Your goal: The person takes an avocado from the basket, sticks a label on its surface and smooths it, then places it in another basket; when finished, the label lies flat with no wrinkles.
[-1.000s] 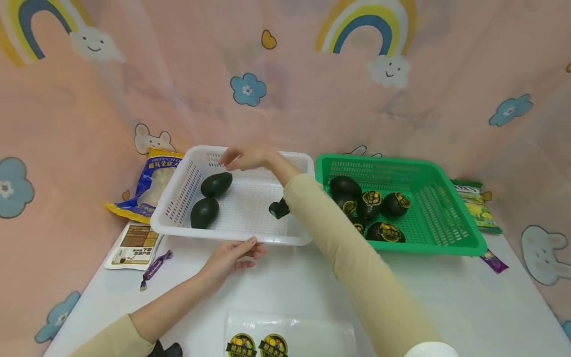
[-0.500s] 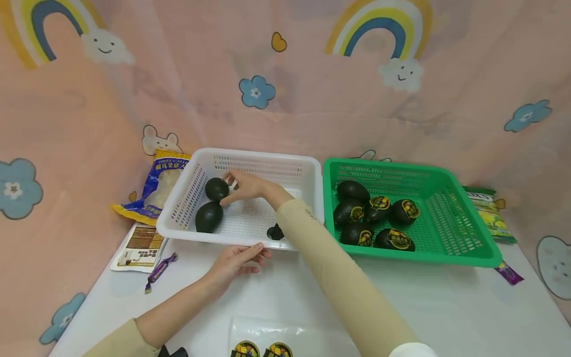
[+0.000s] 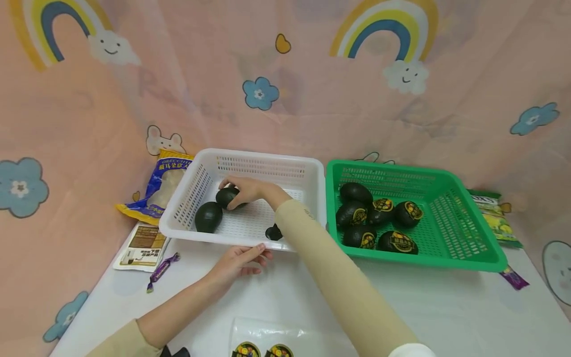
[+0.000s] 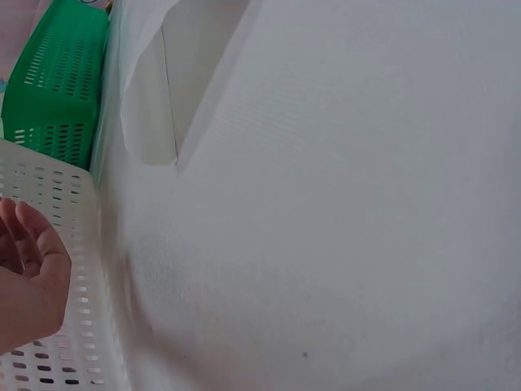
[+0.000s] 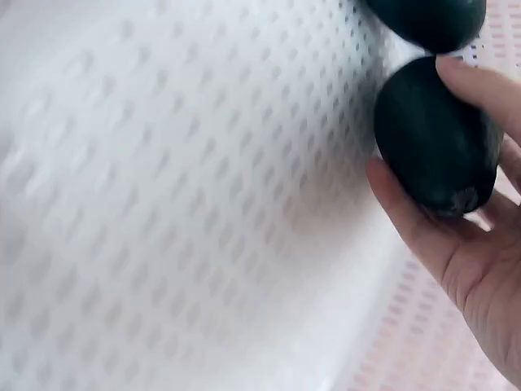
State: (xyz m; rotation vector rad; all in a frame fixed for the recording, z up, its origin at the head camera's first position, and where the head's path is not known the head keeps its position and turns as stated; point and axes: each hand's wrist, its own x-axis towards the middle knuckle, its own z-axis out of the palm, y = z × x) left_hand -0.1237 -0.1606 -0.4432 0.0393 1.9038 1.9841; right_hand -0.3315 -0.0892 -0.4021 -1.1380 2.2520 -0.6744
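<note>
My right hand reaches into the white basket and grips a dark green avocado, thumb on one side and fingers on the other. Another avocado lies beside it at the basket's left end. In the head view, my left hand is at the front rim of the white basket, its thumb over the edge and its fingers bent below. The left wrist view shows that hand against the basket's slotted wall.
To the right stands a green basket with several avocados bearing round labels. A clear sheet with round stickers lies at the front. Left are a blue-yellow pasta bag, a white pouch and a purple candy.
My right hand has come down from above the white basket, closed round the rear avocado and drawn it slightly right. My left hand has stayed at the rim.
</note>
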